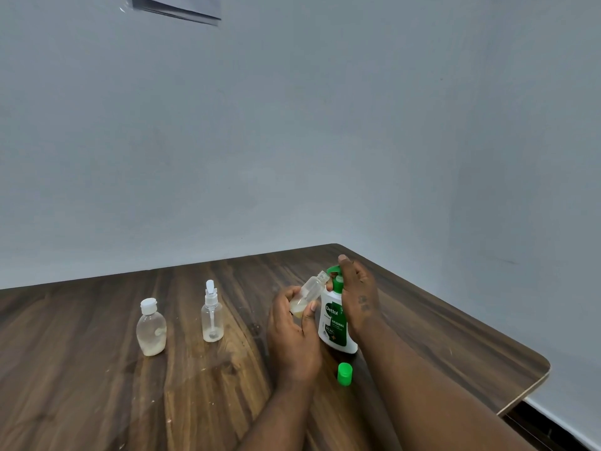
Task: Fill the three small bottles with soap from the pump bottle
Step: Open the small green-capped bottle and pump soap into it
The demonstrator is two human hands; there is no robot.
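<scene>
**Desk:** Pictured at the bench (pixel 97 402), mid-fill?

**Photographer:** Yes. Gripping the small bottle (pixel 310 291) in the left hand (pixel 292 333), fingers (pixel 286 296) and thumb wrapped round its lower half. Tilted, open mouth touching the spout of the pump bottle (pixel 335 323).

**Desk:** And the right hand (pixel 357 294)?

**Photographer:** Draped over the green pump head, thumb tucked beside the neck. Clamped there, apparently set to press.

**Desk:** Advice for the step?

**Photographer:** Keep the mouth directly under the spout. Press in slow, short strokes, letting the head rise fully between them. Keep the pump bottle's base flat on the bench. Watch the level: only a little pale soap in the bottom so far.

**Desk:** Elsewhere?

**Photographer:** Standing upright, well left of the hands: capped bottle (pixel 151 330), then spray bottle (pixel 212 320), both closed. Loose green cap (pixel 344 374) just in front of the pump bottle.
</scene>
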